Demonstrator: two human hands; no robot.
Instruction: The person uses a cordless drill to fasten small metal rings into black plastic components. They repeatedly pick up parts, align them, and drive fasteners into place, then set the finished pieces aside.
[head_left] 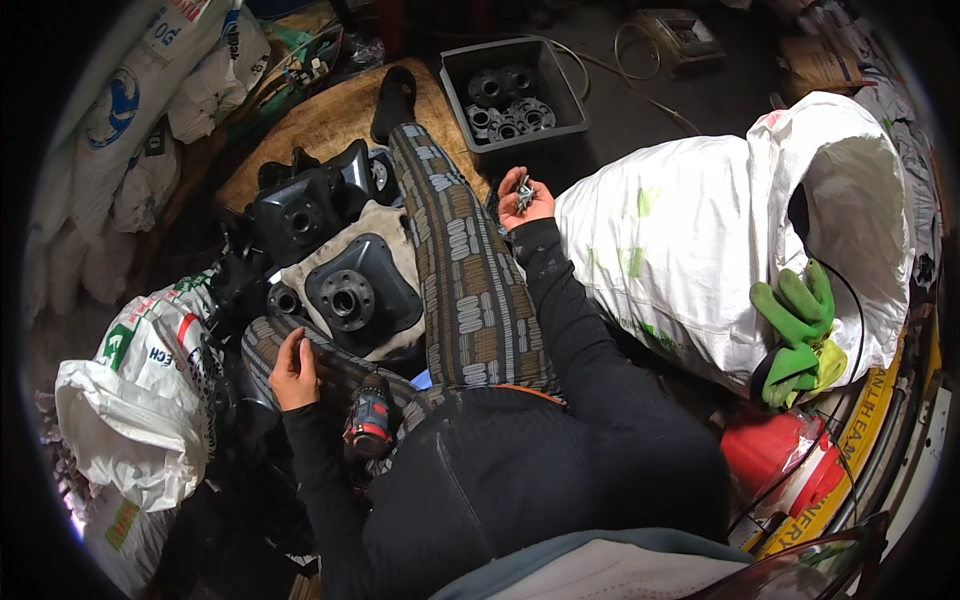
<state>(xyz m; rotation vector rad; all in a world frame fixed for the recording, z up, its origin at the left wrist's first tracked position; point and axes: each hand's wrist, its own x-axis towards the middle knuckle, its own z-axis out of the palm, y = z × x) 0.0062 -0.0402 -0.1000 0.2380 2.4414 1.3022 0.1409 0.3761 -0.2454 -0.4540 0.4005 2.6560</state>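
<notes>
right hand (527, 203) cupped palm-up around small metal bolts (523, 192), beside the patterned knee, near the grey bin (512, 92) of round parts. left hand (292, 372) loosely curled, holding nothing, resting on the thigh, just left of a red drill (368, 420), near the black flanged plate (360, 293).

left hand (293, 372) rests curled; right hand (527, 203) cupped, palm up.

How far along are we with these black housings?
Done: hard to tell; several black housings are stacked behind. In hand: the right hand holds small metal fasteners; the left hand rests on the knee near the drill. One housing lies on cloth, its holes apparently empty. Left: round parts wait in the grey bin.
</notes>
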